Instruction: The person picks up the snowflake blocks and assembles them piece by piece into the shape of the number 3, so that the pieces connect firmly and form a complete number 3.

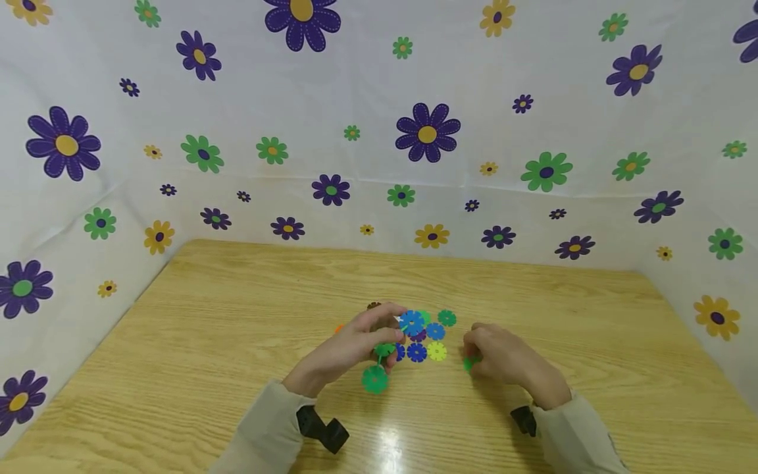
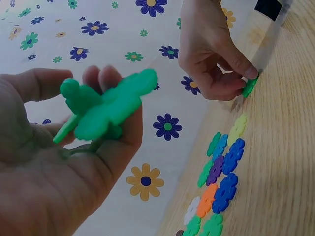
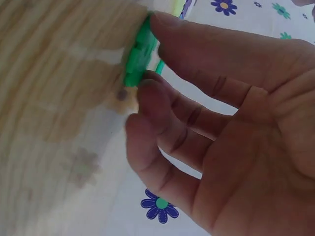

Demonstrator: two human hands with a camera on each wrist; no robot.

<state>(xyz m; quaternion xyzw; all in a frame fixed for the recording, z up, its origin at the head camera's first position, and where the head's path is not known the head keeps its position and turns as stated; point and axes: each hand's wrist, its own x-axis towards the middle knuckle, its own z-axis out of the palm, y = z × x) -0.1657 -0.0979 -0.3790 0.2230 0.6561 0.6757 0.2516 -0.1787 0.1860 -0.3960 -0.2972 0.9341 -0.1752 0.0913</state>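
My left hand holds a small cluster of joined green flower-shaped plastic discs above the table, with fingers bent around it. In the left wrist view the green cluster sits between thumb and fingers, partly hidden by them. A larger-looking blue disc appears at my left fingertips in the head view, overlapping the pieces behind it. To the right, my right hand pinches a single green disc between thumb and fingers, close over the tabletop; its edge faces the right wrist camera.
Loose flower discs lie grouped between my hands, among them a yellow disc, a dark blue disc, a teal disc and an orange disc. The wooden table meets a flower-print cloth behind and at both sides.
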